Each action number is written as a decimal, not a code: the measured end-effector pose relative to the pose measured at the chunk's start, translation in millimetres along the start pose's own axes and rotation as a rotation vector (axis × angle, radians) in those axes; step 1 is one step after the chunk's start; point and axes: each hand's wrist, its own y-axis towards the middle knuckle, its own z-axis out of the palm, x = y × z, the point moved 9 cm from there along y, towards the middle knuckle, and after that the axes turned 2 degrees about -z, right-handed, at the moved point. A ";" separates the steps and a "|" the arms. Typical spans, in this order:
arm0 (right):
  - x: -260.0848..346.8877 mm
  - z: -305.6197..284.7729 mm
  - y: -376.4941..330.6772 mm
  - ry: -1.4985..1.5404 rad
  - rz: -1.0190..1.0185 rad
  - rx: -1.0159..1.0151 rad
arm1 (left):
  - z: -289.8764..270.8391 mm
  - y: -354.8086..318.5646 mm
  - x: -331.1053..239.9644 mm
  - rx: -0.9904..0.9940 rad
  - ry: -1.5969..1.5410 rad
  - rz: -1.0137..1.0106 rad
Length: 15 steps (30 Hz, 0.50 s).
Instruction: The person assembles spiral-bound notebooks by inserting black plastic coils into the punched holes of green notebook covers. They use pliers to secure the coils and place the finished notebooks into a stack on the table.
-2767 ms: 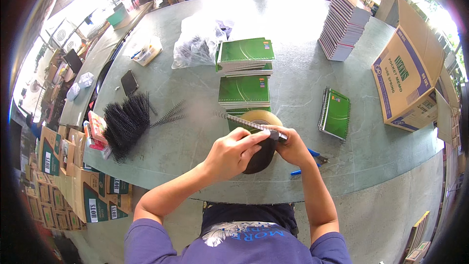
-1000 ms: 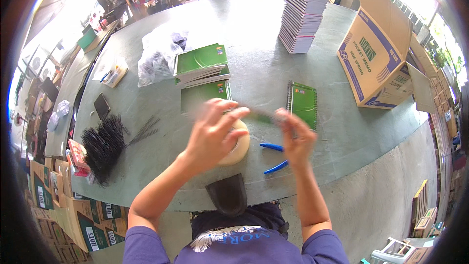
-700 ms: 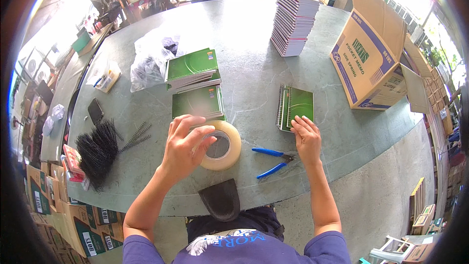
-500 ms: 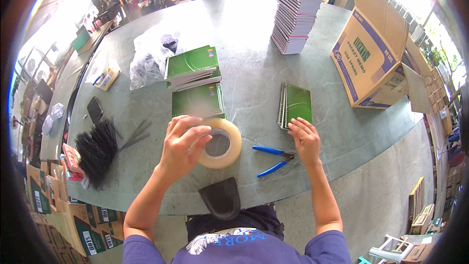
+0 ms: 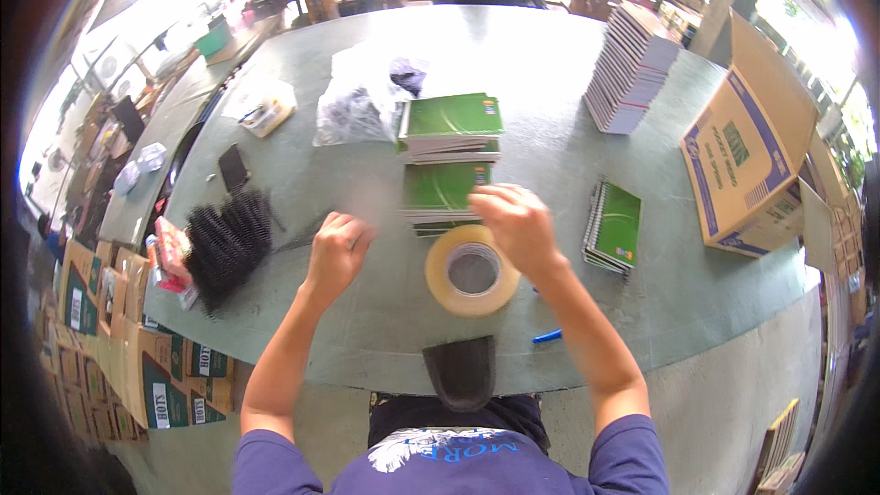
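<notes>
My left hand point(image 5: 338, 252) is closed above the table, between a heap of black spiral binding coils point(image 5: 227, 247) and the green notebooks; anything in its fingers is too small to make out. With fingers bent together and slightly blurred, my right hand point(image 5: 518, 227) hovers at the right edge of the nearer stack of green notebooks point(image 5: 444, 185). Whether it touches them I cannot tell. Behind lies another green stack point(image 5: 451, 116). A roll of clear tape point(image 5: 440, 289) lies flat below. My right forearm mostly hides blue-handled cutters point(image 5: 547, 336). More spiral-bound green notebooks point(image 5: 616, 227) sit to the right.
A tall stack of spiral notebooks point(image 5: 631, 69) stands at the back right, beside an open cardboard box point(image 5: 742, 160). Plastic bags point(image 5: 353, 105), a phone point(image 5: 234, 167) and a small tray point(image 5: 267, 116) are at left. A dark rounded piece point(image 5: 460, 373) lies at the near edge.
My right hand has left the right-hand notebooks and crossed left to the nearer green stack. My left hand has moved left, away from the tape roll. The whole view has shifted.
</notes>
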 end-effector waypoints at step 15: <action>53.2 1.3 20.8 -0.030 0.057 0.213 | -7.5 -38.1 84.7 -0.167 0.312 -0.004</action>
